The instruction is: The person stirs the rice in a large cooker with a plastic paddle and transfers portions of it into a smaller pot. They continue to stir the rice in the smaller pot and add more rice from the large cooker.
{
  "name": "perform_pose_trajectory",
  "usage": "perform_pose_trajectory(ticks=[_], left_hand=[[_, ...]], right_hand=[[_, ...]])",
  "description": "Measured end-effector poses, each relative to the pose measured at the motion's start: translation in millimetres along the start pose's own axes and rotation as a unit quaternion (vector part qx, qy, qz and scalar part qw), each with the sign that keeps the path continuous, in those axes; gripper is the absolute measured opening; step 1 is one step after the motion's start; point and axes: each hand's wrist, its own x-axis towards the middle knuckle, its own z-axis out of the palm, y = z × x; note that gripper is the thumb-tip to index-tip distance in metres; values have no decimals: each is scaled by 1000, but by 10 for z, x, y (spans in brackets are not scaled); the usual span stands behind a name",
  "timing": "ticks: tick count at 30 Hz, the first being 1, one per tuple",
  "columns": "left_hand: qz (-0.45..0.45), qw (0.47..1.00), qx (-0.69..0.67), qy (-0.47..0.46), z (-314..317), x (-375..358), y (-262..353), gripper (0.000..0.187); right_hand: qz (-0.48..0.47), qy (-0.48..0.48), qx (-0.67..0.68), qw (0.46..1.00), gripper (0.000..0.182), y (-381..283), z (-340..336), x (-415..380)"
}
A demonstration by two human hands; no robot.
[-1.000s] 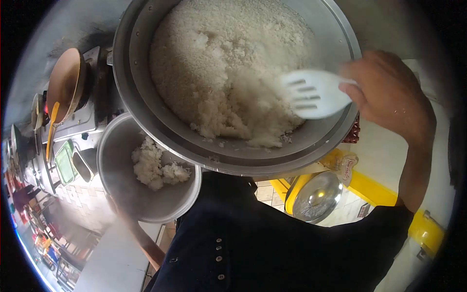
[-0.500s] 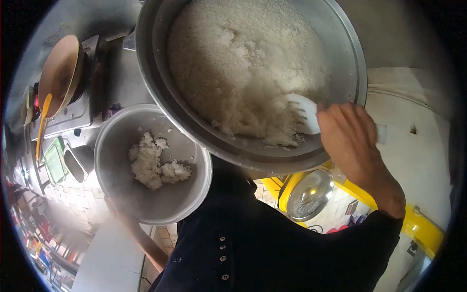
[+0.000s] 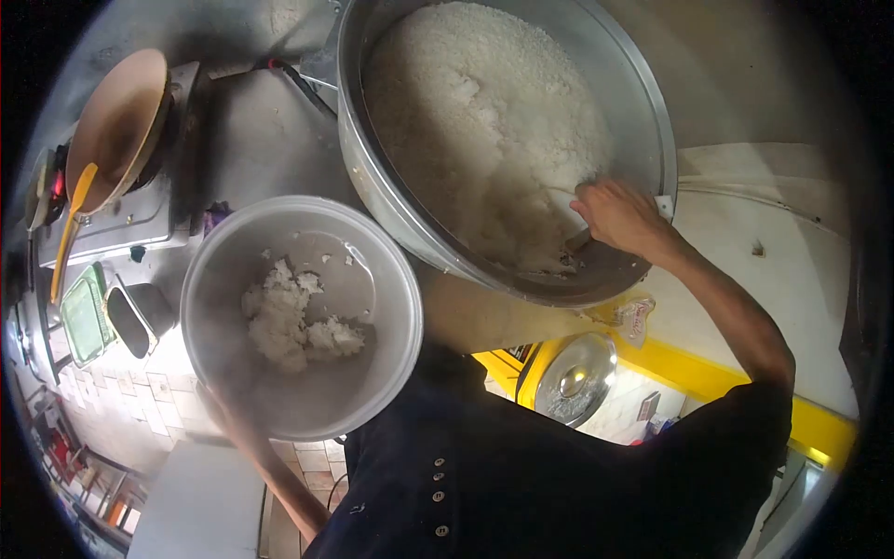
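Observation:
My right hand (image 3: 618,216) is closed around a white slotted rice paddle (image 3: 664,206), whose square handle end sticks out past the fist. Its blade is partly sunk in the white rice (image 3: 494,102) that fills much of a large metal pot (image 3: 380,194). To the left, a smaller metal pot (image 3: 410,312) contains a few clumps of cooked rice (image 3: 289,317). Low on that pot's outer left side is my left hand (image 3: 226,407), holding it; blur and steam smear the hand, and most fingers are hidden behind the wall.
A tan frying pan (image 3: 116,130) with a yellow spatula (image 3: 70,233) is on a stove (image 3: 140,219) at the left. Nearby are a green tray (image 3: 88,317) and a metal container (image 3: 149,312). Below the large pot lie a round metal lid (image 3: 570,377) and a plastic packet (image 3: 635,319).
The paddle has gone deeper into the rice, its blade now mostly hidden. My view has shifted, so the large pot shows more of its outer side and the smaller pot looks slightly larger.

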Motion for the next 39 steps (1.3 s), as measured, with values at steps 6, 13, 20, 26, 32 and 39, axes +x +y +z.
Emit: perform_pose_trajectory(ticks=[6,13,20,26,32,39], left_hand=[[182,979,87,29,22,-33,132,48],[-25,995,-96,-24,-25,27,443,58],[-61,986,-152,-3,-20,-32,736,64],[108,993,-50,-18,-35,13,283,62],[-61,983,-171,9,-45,-41,796,65],[57,996,-66,-26,14,62,134,63]], right_hand=[[10,-58,5,998,30,100,-47,66],[-93,-12,24,995,30,387,31,-47],[-35,-8,-72,997,32,93,-328,-117],[-130,-32,-88,987,38,141,-53,312],[-142,-22,-44,989,39,295,56,250],[-111,47,87,989,37,379,181,-17]])
